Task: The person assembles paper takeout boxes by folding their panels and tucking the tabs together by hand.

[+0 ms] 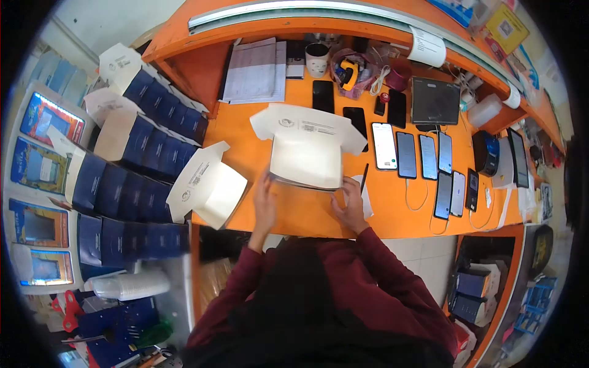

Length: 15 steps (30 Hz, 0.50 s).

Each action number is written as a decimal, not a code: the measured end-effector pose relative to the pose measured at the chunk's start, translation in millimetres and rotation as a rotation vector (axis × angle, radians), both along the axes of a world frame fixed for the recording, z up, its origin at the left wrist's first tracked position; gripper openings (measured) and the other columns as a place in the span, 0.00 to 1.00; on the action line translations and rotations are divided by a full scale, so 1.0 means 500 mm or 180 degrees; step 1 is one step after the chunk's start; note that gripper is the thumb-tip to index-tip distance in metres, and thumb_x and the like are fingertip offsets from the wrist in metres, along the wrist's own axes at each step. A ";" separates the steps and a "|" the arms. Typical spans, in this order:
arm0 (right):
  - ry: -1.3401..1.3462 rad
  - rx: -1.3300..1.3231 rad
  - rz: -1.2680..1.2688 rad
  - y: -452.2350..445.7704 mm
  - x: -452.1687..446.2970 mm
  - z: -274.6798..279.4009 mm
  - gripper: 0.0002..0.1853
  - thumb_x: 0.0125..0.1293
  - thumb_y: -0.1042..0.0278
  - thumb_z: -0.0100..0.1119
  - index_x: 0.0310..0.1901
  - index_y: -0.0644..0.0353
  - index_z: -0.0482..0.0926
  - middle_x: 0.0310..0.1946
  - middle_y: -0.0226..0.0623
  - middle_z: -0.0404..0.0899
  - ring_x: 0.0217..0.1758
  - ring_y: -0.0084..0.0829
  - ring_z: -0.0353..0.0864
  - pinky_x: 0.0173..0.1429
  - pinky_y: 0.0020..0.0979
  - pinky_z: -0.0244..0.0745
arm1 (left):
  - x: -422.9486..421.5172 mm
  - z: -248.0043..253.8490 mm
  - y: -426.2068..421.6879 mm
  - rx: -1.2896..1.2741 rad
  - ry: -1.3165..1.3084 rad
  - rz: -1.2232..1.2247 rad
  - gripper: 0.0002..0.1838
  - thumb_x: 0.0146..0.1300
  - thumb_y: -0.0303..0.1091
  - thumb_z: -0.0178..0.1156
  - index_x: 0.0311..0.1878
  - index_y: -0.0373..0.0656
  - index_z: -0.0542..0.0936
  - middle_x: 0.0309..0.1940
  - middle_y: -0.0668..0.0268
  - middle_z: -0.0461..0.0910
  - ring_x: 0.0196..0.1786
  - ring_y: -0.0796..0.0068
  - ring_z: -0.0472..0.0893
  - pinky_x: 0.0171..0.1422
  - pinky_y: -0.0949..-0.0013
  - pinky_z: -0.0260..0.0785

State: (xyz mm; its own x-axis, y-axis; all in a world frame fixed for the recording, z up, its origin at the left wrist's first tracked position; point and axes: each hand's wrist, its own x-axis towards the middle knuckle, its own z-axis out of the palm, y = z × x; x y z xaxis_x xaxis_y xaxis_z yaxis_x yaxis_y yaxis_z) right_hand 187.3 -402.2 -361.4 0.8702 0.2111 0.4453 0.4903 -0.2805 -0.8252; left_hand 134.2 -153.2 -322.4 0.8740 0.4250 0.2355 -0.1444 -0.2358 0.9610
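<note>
An opened white-lined carton box (305,161) with printed flaps lies in front of me on the orange desk. Its inside looks bare and its outer wall dark. My left hand (264,201), slightly blurred, has its fingers stretched out beside the box's near left corner; whether they touch it I cannot tell. At the near right corner my right hand (350,204) has its fingers curled against the box edge. A second opened box (218,191), also white inside, sits tilted at the desk's left edge. Just right of my right hand are a dark pen (365,178) and a piece of white paper (368,199).
Rows of navy boxes (123,187) stand at left. Several phones (385,146), some with cables, cover the desk's right side. A basket (356,73), a patterned mug (316,59), papers (254,70) and a black device (435,101) line the back under an orange shelf (294,26).
</note>
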 end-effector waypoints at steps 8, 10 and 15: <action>-0.0865 -0.1257 0.0028 0.000 0.024 0.202 0.35 0.57 0.68 0.72 0.68 0.55 0.70 0.68 0.49 0.66 0.77 0.52 0.61 0.81 0.49 0.52 | -0.090 -0.008 -0.041 0.2782 0.0013 -0.0020 0.30 0.59 0.22 0.62 0.67 0.48 0.76 0.57 0.51 0.71 0.65 0.44 0.71 0.60 0.53 0.76; -0.1287 -0.1655 0.0702 0.035 0.027 0.228 0.30 0.57 0.65 0.73 0.63 0.48 0.76 0.67 0.43 0.69 0.76 0.51 0.61 0.80 0.49 0.54 | -0.075 -0.008 -0.009 0.2900 -0.0081 -0.0228 0.26 0.59 0.24 0.64 0.62 0.50 0.80 0.51 0.55 0.73 0.59 0.49 0.74 0.55 0.56 0.77; -0.1648 -0.2151 0.1409 0.111 0.051 0.204 0.20 0.54 0.63 0.73 0.50 0.43 0.81 0.60 0.26 0.76 0.67 0.40 0.73 0.59 0.41 0.78 | -0.021 0.012 0.044 0.2489 0.0222 -0.1308 0.11 0.64 0.27 0.65 0.50 0.45 0.83 0.43 0.61 0.74 0.47 0.60 0.79 0.45 0.61 0.76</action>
